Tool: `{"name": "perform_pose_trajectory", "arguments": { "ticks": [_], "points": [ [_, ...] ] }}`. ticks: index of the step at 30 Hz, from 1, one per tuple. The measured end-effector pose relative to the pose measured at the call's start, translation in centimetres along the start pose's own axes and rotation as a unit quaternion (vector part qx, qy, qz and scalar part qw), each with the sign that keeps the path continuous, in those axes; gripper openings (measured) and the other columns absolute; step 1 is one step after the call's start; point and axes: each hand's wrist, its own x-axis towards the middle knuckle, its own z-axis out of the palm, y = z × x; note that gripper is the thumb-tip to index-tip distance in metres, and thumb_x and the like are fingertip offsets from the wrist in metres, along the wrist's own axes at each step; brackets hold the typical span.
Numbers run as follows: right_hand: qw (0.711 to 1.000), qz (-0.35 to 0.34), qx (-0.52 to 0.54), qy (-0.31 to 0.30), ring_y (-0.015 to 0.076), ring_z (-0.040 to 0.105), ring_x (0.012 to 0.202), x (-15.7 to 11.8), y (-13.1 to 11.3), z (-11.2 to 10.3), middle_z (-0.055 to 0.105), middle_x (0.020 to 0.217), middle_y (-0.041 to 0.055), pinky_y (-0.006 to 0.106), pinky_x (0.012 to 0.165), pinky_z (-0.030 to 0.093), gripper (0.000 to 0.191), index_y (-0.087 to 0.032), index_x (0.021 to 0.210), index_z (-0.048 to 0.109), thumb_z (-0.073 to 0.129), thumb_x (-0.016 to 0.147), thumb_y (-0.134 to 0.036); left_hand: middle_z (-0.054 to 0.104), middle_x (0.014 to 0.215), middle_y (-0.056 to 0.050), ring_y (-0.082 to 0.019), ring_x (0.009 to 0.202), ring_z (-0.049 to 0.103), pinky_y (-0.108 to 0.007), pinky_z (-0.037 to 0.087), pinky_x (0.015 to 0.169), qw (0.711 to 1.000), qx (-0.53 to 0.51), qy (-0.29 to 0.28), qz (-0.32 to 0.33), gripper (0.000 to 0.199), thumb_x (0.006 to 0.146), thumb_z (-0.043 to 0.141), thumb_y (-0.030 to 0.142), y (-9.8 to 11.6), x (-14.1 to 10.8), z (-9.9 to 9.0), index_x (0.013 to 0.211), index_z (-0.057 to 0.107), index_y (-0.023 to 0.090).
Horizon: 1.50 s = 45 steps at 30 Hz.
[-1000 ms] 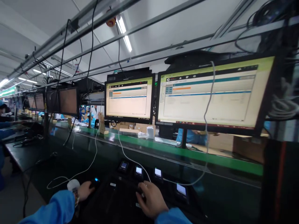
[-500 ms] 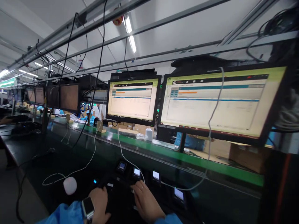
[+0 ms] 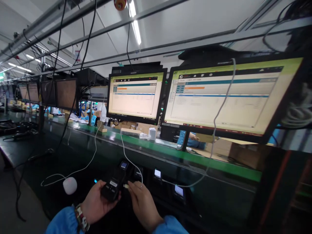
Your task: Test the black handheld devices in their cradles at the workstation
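Note:
My left hand (image 3: pixel 95 203) is wrapped round a black handheld device (image 3: pixel 109 193) with a white label, held up and tilted above the dark bench. Pinched in my right hand (image 3: pixel 145 204) is a small pale cable plug (image 3: pixel 126 186), its tip apart from the device and just right of it. A white cable (image 3: pixel 123 146) comes down behind the right fingers. Beyond the hands stand small black devices with screens, one dim (image 3: pixel 124 165), one bright (image 3: pixel 157 174) and another bright one (image 3: pixel 179 190) farther right.
A white rounded puck (image 3: pixel 70 185) with a cord lies left of my hands. Two monitors, a smaller one (image 3: pixel 135 97) and a larger one (image 3: pixel 219 97), hang above a green ledge (image 3: pixel 165 148). Another white cable (image 3: pixel 214 130) dangles before the larger monitor. People in blue work beyond.
My left hand has turned palm up and raised the labelled black device. My right hand has shifted slightly left with the plug, which now shows. The camera view has tilted down slightly.

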Motion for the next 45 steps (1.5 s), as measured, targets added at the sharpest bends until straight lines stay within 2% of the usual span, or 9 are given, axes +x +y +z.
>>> {"name": "perform_pose_trajectory", "arguments": {
  "ticks": [3, 6, 11, 16, 28, 35, 39, 42, 45],
  "points": [
    [0.996, 0.067, 0.056, -0.005, 0.0193, 0.064, 0.081, 0.0, -1.2, 0.0, 0.069, 0.086, 0.0080, 0.031, 0.075, 0.053, 0.027, -0.015, 0.098, 0.071, 0.045, 0.093, -0.016, 0.066, 0.082, -0.013, -0.017, 0.070, 0.065, -0.018, 0.052, 0.053, 0.960, -0.256, -0.046, -0.100, 0.038, 0.094, 0.040, 0.037, -0.5, -0.8, 1.3, 0.098, 0.058, 0.005],
    [0.993, 0.087, 0.074, 0.004, 0.0184, 0.064, 0.077, -0.3, -1.6, 0.0, 0.069, 0.082, 0.0064, 0.029, 0.071, 0.052, 0.025, -0.017, 0.095, 0.072, 0.046, 0.093, -0.019, 0.064, 0.074, -0.014, -0.013, 0.055, 0.060, -0.018, 0.050, 0.046, 0.945, -0.296, -0.069, -0.121, 0.050, 0.094, 0.039, 0.046, -0.6, -1.1, 2.2, 0.091, 0.061, 0.002],
    [0.996, 0.048, 0.046, 0.066, 0.0175, 0.064, 0.075, -0.5, -2.2, 0.0, 0.068, 0.079, 0.0074, 0.028, 0.068, 0.052, 0.029, -0.016, 0.095, 0.071, 0.042, 0.095, -0.022, 0.065, 0.069, -0.013, -0.014, 0.052, 0.060, -0.021, 0.053, 0.048, 0.965, -0.255, 0.006, -0.058, 0.038, 0.093, 0.046, 0.039, -0.9, -0.9, 3.0, 0.088, 0.061, 0.004],
    [0.997, 0.024, 0.030, 0.063, 0.0164, 0.061, 0.072, -0.5, -2.7, -0.1, 0.067, 0.077, 0.0066, 0.027, 0.065, 0.049, 0.028, -0.016, 0.094, 0.070, 0.042, 0.094, -0.019, 0.068, 0.075, -0.011, -0.018, 0.059, 0.065, -0.025, 0.055, 0.050, 0.977, -0.209, 0.040, 0.003, 0.035, 0.090, 0.055, 0.039, -1.4, -1.0, 3.1, 0.097, 0.060, 0.005],
    [0.997, -0.010, -0.041, 0.059, 0.0153, 0.055, 0.062, -1.0, -3.1, 0.8, 0.062, 0.066, 0.0024, 0.027, 0.058, 0.035, 0.027, -0.019, 0.077, 0.061, 0.038, 0.085, -0.007, 0.068, 0.090, -0.010, -0.020, 0.075, 0.066, -0.031, 0.055, 0.067, 0.992, -0.120, 0.000, 0.031, 0.026, 0.092, 0.053, 0.031, -2.1, -1.1, 1.4, 0.099, 0.063, 0.008],
    [1.000, 0.002, -0.014, 0.028, 0.0130, 0.057, 0.060, -1.5, -1.9, 3.0, 0.060, 0.063, 0.0002, 0.025, 0.056, 0.035, 0.020, -0.019, 0.066, 0.055, 0.044, 0.078, -0.008, 0.067, 0.076, -0.010, -0.018, 0.061, 0.062, -0.026, 0.047, 0.054, 0.997, -0.055, -0.036, -0.047, 0.039, 0.094, 0.046, 0.042, -1.7, -0.7, -0.7, 0.089, 0.065, 0.009],
    [0.996, 0.017, -0.076, -0.033, 0.0179, 0.061, 0.076, -0.1, -3.2, 1.6, 0.067, 0.081, 0.0013, 0.029, 0.071, 0.044, 0.021, -0.022, 0.083, 0.065, 0.054, 0.075, -0.005, 0.068, 0.087, -0.007, -0.019, 0.075, 0.064, -0.030, 0.052, 0.073, 0.997, 0.052, -0.045, 0.043, 0.049, 0.077, 0.068, 0.053, -0.4, 0.9, -1.7, 0.104, 0.059, 0.013],
    [0.996, -0.062, -0.062, 0.019, 0.0227, 0.058, 0.098, 1.3, -6.0, -2.5, 0.065, 0.110, 0.0076, 0.037, 0.081, 0.049, 0.032, -0.023, 0.107, 0.065, 0.050, 0.082, -0.009, 0.067, 0.099, -0.015, -0.027, 0.080, 0.067, -0.040, 0.054, 0.073, 0.946, 0.306, -0.004, 0.109, 0.081, 0.070, 0.056, 0.072, 0.4, 3.3, -2.9, 0.122, 0.046, 0.011],
    [0.990, -0.136, -0.008, -0.036, 0.0189, 0.060, 0.092, 0.7, -9.2, -7.5, 0.067, 0.099, 0.0026, 0.036, 0.078, 0.052, 0.029, -0.032, 0.110, 0.064, 0.045, 0.091, -0.023, 0.062, 0.117, -0.023, -0.033, 0.103, 0.063, -0.049, 0.049, 0.089, 0.787, 0.565, 0.085, 0.232, 0.066, 0.083, 0.035, 0.053, 0.3, 5.3, -4.4, 0.125, 0.049, 0.005]
  ]
}}
